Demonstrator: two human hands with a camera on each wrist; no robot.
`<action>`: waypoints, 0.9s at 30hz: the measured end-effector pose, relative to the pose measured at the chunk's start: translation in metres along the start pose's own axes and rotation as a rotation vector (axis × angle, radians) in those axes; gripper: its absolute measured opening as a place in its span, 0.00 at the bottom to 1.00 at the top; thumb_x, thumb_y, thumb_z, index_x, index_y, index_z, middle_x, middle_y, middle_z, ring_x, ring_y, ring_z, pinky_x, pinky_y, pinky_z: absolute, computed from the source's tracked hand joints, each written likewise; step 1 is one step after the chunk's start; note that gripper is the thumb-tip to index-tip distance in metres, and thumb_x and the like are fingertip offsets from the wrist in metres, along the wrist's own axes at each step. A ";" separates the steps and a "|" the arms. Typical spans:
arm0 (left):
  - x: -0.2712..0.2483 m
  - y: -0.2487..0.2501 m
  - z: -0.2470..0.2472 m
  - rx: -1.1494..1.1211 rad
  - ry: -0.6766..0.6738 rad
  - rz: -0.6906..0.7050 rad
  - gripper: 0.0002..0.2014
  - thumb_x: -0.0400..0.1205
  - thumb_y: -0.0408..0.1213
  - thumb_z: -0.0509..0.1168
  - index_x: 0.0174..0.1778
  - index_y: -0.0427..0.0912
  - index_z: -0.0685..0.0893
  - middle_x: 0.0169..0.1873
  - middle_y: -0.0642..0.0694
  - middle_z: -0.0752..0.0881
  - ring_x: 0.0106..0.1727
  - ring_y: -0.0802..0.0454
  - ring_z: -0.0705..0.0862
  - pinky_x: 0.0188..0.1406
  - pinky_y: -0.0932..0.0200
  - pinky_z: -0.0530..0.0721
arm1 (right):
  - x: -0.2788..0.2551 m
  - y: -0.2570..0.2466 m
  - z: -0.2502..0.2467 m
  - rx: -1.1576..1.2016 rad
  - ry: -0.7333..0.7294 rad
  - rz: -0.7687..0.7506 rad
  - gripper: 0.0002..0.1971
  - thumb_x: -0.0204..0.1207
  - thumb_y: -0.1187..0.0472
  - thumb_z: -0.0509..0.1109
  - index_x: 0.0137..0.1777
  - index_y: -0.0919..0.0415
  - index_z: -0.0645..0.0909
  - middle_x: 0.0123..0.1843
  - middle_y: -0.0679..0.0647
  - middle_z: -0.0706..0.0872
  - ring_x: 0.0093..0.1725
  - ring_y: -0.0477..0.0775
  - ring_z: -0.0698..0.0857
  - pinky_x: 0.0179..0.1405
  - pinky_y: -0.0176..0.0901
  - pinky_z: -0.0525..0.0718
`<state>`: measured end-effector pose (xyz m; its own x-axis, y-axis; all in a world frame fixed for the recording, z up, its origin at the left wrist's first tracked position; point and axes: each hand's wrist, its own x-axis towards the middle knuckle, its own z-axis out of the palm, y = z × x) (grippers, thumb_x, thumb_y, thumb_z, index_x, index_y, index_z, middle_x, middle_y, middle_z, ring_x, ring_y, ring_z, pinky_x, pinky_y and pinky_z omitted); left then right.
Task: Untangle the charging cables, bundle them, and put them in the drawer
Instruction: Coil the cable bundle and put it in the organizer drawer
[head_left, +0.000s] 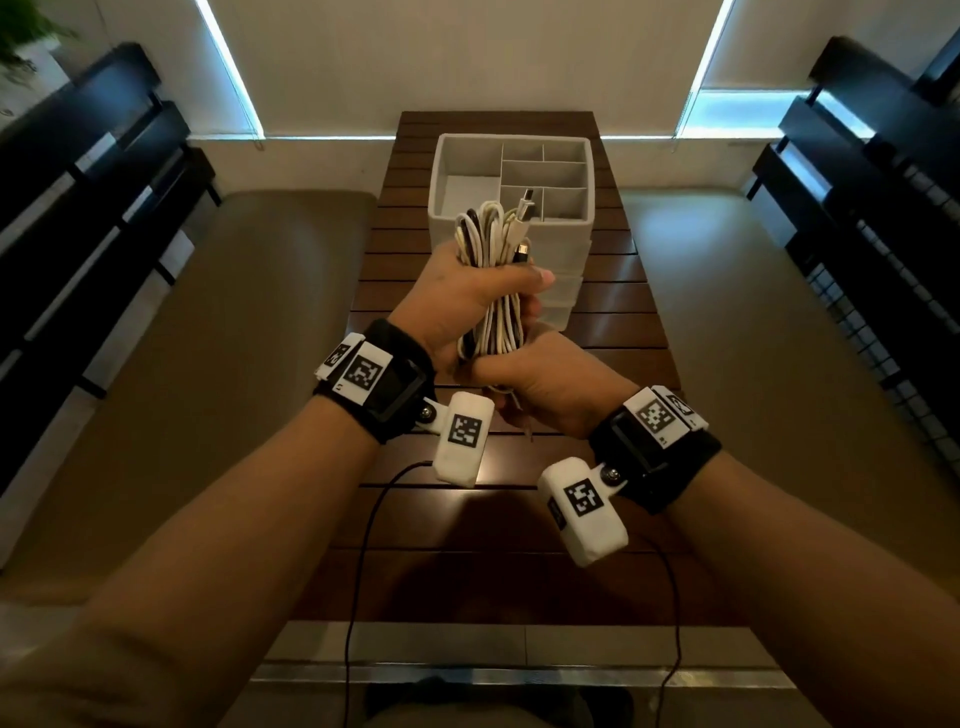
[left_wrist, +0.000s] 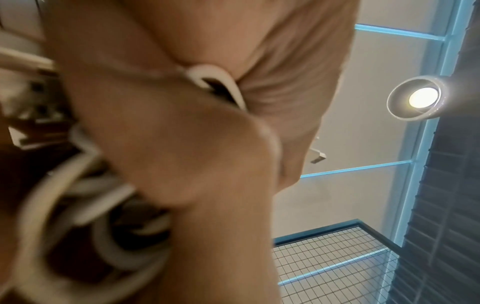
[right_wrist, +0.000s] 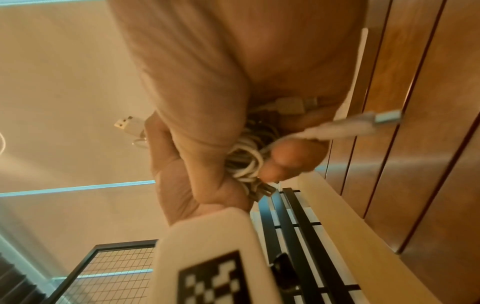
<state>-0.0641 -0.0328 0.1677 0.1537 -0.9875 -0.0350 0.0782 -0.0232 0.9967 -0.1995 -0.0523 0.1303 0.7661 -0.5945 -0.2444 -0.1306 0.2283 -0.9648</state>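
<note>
Over the slatted wooden table (head_left: 498, 545) I hold a bundle of white and dark charging cables (head_left: 491, 234) upright in both hands. My left hand (head_left: 498, 288) grips its middle, thumb wrapped across the front. Just below, my right hand (head_left: 514, 371) grips the lower end. Loops and two plugs (head_left: 524, 208) stick up above my left fist. Behind the bundle stands the white drawer (head_left: 441, 176), open-topped and divided into several compartments. The left wrist view shows blurred cable coils (left_wrist: 78, 195) under my palm. In the right wrist view, cable coils (right_wrist: 249, 160) sit in my fist and a plug (right_wrist: 387, 118) pokes out.
The drawer sits on a low stack of pale drawers (head_left: 566, 291) at the table's far half. Beige benches (head_left: 234, 312) (head_left: 753, 312) flank the table, with dark shelving (head_left: 104, 182) beyond them. Thin black wires (head_left: 363, 545) hang from my wrist cameras over the near table.
</note>
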 end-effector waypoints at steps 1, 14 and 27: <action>0.002 0.000 -0.001 0.015 0.008 -0.004 0.07 0.81 0.27 0.76 0.50 0.32 0.84 0.33 0.39 0.86 0.32 0.48 0.88 0.39 0.54 0.89 | 0.002 0.001 0.001 -0.021 0.026 -0.003 0.07 0.75 0.72 0.75 0.49 0.66 0.81 0.29 0.59 0.75 0.24 0.52 0.73 0.21 0.42 0.70; 0.003 -0.005 0.004 -0.027 0.013 -0.008 0.07 0.81 0.27 0.76 0.48 0.35 0.83 0.32 0.42 0.84 0.33 0.49 0.88 0.40 0.52 0.89 | 0.003 0.008 0.000 0.134 0.035 -0.115 0.22 0.75 0.81 0.72 0.69 0.73 0.78 0.55 0.63 0.90 0.54 0.59 0.91 0.57 0.49 0.90; -0.001 -0.017 0.005 -0.011 0.035 -0.012 0.08 0.81 0.25 0.74 0.41 0.38 0.83 0.29 0.45 0.82 0.30 0.51 0.85 0.35 0.54 0.87 | -0.003 0.020 -0.001 -0.059 0.081 -0.072 0.24 0.74 0.74 0.77 0.70 0.66 0.79 0.60 0.67 0.90 0.58 0.64 0.91 0.60 0.57 0.90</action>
<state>-0.0704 -0.0321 0.1515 0.1868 -0.9812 -0.0493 0.0907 -0.0327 0.9953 -0.2050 -0.0465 0.1121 0.7215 -0.6689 -0.1787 -0.1156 0.1381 -0.9836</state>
